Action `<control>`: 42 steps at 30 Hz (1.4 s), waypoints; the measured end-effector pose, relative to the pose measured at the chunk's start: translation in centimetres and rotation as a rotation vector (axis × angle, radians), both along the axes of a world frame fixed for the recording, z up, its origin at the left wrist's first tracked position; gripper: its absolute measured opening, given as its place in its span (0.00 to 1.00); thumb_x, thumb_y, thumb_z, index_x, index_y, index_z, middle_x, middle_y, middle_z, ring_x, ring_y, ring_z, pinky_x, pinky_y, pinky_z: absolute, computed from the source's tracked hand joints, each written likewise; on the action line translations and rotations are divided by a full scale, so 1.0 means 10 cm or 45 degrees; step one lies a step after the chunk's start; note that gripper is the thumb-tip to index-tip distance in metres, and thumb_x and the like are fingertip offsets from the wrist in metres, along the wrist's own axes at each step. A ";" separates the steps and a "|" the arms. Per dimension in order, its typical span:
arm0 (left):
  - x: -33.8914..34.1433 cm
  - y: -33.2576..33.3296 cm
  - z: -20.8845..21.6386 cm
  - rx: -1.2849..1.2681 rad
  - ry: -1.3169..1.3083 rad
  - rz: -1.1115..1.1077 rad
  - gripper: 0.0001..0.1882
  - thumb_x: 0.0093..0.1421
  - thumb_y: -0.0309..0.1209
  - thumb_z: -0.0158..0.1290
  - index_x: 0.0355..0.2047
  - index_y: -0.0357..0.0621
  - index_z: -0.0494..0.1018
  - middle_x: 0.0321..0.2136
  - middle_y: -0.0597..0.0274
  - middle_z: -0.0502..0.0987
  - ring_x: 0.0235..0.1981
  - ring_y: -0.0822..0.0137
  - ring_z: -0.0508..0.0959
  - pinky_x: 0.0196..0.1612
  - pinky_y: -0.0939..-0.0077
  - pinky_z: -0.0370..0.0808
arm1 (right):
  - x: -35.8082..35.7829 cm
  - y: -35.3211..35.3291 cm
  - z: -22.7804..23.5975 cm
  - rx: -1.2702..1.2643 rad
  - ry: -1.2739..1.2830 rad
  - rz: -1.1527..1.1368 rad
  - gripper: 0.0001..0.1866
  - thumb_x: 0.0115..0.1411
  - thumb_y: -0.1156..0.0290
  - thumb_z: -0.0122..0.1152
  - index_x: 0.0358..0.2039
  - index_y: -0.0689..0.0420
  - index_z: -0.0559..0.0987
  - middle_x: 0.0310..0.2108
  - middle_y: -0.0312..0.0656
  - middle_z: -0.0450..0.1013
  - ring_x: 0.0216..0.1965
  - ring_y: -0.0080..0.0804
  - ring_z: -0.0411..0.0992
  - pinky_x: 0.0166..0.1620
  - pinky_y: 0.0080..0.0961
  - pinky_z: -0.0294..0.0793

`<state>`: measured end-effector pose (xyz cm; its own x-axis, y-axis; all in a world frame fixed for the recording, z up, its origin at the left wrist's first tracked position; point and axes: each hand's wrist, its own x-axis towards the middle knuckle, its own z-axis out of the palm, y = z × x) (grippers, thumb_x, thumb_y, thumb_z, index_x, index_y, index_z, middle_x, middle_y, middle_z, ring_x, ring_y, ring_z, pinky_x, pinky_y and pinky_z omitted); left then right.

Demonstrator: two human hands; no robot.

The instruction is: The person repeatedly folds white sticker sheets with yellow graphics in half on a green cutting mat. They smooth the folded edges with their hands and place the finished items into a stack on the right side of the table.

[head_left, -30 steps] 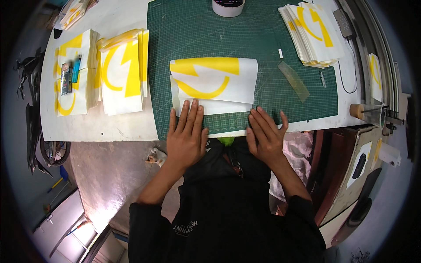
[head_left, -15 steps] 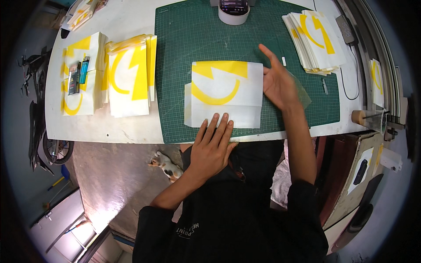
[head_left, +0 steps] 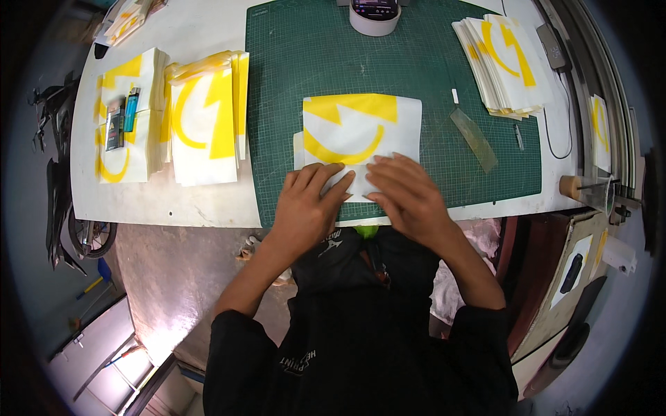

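Observation:
A white sheet-like piece with a yellow printed design point(head_left: 361, 121), perhaps a folded bag, lies on the green cutting mat point(head_left: 333, 62) in front of me. Its lower part is under my fingers, and a pale edge sticks out at its left side. My left hand point(head_left: 309, 204) rests on the lower left of the piece, fingers bent over it and thumb apart. From the other side, my right hand point(head_left: 413, 201) touches the lower right, its fingers slightly blurred and its thumb apart. Part of the bottom edge is hidden by both hands.
Left of the mat lie stacks of similar printed pieces point(head_left: 202, 128), with a teal lighter point(head_left: 132, 109) and a dark box point(head_left: 115, 132) on one. Another stack point(head_left: 496, 66) stands at the right, near a translucent strip point(head_left: 474, 142). A device point(head_left: 374, 21) sits at the back.
My right hand has come down and left from beside the piece onto its lower right. My left hand has shifted slightly left, its fingers now bent. The translucent strip has come into full view.

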<state>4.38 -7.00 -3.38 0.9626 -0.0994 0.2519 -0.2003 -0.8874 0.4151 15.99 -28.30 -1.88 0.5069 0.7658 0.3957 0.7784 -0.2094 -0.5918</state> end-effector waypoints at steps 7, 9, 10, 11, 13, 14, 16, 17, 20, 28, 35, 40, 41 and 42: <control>0.05 0.37 0.16 0.188 0.108 -0.153 0.29 0.61 0.39 0.66 0.62 0.51 0.77 0.61 0.58 0.76 0.61 0.54 0.74 0.63 0.50 0.66 | 0.24 -0.38 -0.05 -0.335 0.014 0.120 0.25 0.59 0.64 0.75 0.57 0.56 0.82 0.61 0.44 0.77 0.68 0.44 0.70 0.73 0.55 0.63; 0.23 0.46 0.30 0.202 0.184 -0.226 0.34 0.61 0.45 0.65 0.66 0.52 0.74 0.67 0.56 0.72 0.68 0.52 0.69 0.70 0.45 0.61 | 0.40 -0.32 0.03 -0.459 -0.021 0.177 0.34 0.58 0.54 0.75 0.62 0.54 0.78 0.65 0.45 0.73 0.72 0.45 0.66 0.76 0.58 0.55; 0.32 0.51 0.33 0.208 0.226 -0.266 0.36 0.61 0.47 0.65 0.68 0.52 0.72 0.69 0.55 0.69 0.71 0.51 0.67 0.73 0.43 0.58 | 0.51 -0.27 0.05 -0.505 -0.049 0.178 0.41 0.55 0.47 0.75 0.65 0.53 0.76 0.68 0.45 0.71 0.74 0.45 0.63 0.77 0.60 0.50; 0.40 0.58 0.31 0.267 0.317 -0.288 0.50 0.54 0.56 0.68 0.73 0.50 0.64 0.75 0.55 0.63 0.77 0.50 0.59 0.78 0.38 0.47 | 0.60 -0.23 0.07 -0.551 -0.077 0.179 0.47 0.53 0.41 0.76 0.68 0.52 0.74 0.70 0.46 0.68 0.75 0.45 0.60 0.78 0.62 0.46; 0.54 0.64 0.32 0.324 0.352 -0.238 0.59 0.49 0.62 0.70 0.74 0.48 0.61 0.76 0.53 0.60 0.77 0.49 0.57 0.79 0.37 0.46 | 0.76 -0.13 0.14 -0.694 -0.093 0.123 0.61 0.42 0.31 0.76 0.73 0.49 0.68 0.75 0.46 0.61 0.77 0.46 0.56 0.79 0.65 0.39; 0.57 0.65 0.33 0.353 0.369 -0.213 0.63 0.46 0.65 0.70 0.75 0.46 0.59 0.76 0.53 0.59 0.78 0.49 0.56 0.79 0.37 0.45 | 0.79 -0.11 0.16 -0.766 -0.102 0.095 0.68 0.37 0.26 0.77 0.75 0.48 0.65 0.77 0.45 0.58 0.78 0.47 0.53 0.79 0.66 0.35; 0.60 0.68 0.32 0.391 0.377 -0.159 0.69 0.42 0.70 0.69 0.76 0.44 0.56 0.77 0.51 0.55 0.79 0.48 0.54 0.79 0.36 0.43 | 0.80 -0.12 0.15 -0.818 -0.132 0.056 0.73 0.32 0.23 0.76 0.76 0.47 0.63 0.78 0.45 0.56 0.79 0.48 0.50 0.78 0.69 0.33; 0.61 0.69 0.32 0.410 0.381 -0.132 0.72 0.41 0.72 0.69 0.77 0.43 0.54 0.78 0.49 0.54 0.79 0.48 0.53 0.79 0.36 0.42 | 0.81 -0.13 0.14 -0.844 -0.147 0.037 0.75 0.30 0.21 0.75 0.77 0.47 0.62 0.79 0.45 0.54 0.80 0.48 0.49 0.78 0.70 0.31; 0.60 0.71 0.29 0.404 0.399 -0.146 0.72 0.42 0.75 0.67 0.77 0.42 0.53 0.79 0.46 0.50 0.80 0.45 0.50 0.78 0.34 0.41 | 0.76 -0.19 0.12 -0.851 -0.084 0.010 0.73 0.31 0.23 0.77 0.76 0.47 0.64 0.79 0.45 0.54 0.81 0.48 0.47 0.78 0.71 0.31; 0.57 0.66 0.28 0.422 0.344 -0.127 0.71 0.44 0.74 0.66 0.77 0.43 0.53 0.78 0.41 0.49 0.80 0.39 0.46 0.77 0.28 0.40 | 0.57 -0.11 0.07 -0.666 -0.218 0.097 0.64 0.41 0.28 0.76 0.74 0.47 0.67 0.79 0.45 0.54 0.81 0.46 0.47 0.77 0.71 0.31; 0.58 0.65 0.37 0.386 0.322 -0.174 0.68 0.42 0.67 0.71 0.77 0.49 0.55 0.79 0.44 0.50 0.80 0.41 0.46 0.77 0.28 0.40 | 0.67 -0.12 0.09 -0.771 -0.105 0.086 0.65 0.39 0.30 0.79 0.75 0.45 0.65 0.79 0.44 0.54 0.81 0.47 0.47 0.76 0.75 0.29; 0.66 0.66 0.32 0.317 0.435 -0.339 0.73 0.37 0.64 0.75 0.78 0.49 0.53 0.79 0.46 0.49 0.80 0.47 0.48 0.79 0.33 0.40 | 0.79 0.00 0.09 -0.788 -0.161 0.122 0.73 0.29 0.22 0.76 0.76 0.44 0.64 0.80 0.41 0.52 0.81 0.47 0.44 0.77 0.74 0.27; 0.66 0.67 0.31 0.305 0.445 -0.328 0.74 0.36 0.64 0.75 0.78 0.49 0.52 0.79 0.46 0.49 0.80 0.48 0.48 0.79 0.34 0.41 | 0.82 0.00 0.08 -0.802 -0.135 0.125 0.75 0.28 0.24 0.78 0.76 0.44 0.63 0.80 0.40 0.52 0.81 0.46 0.44 0.76 0.75 0.28; 0.66 0.66 0.31 0.329 0.459 -0.308 0.75 0.35 0.64 0.76 0.78 0.47 0.51 0.79 0.45 0.49 0.80 0.48 0.48 0.79 0.34 0.41 | 0.85 0.00 0.08 -0.818 -0.111 0.125 0.76 0.26 0.25 0.80 0.77 0.44 0.63 0.80 0.40 0.51 0.81 0.46 0.45 0.76 0.76 0.28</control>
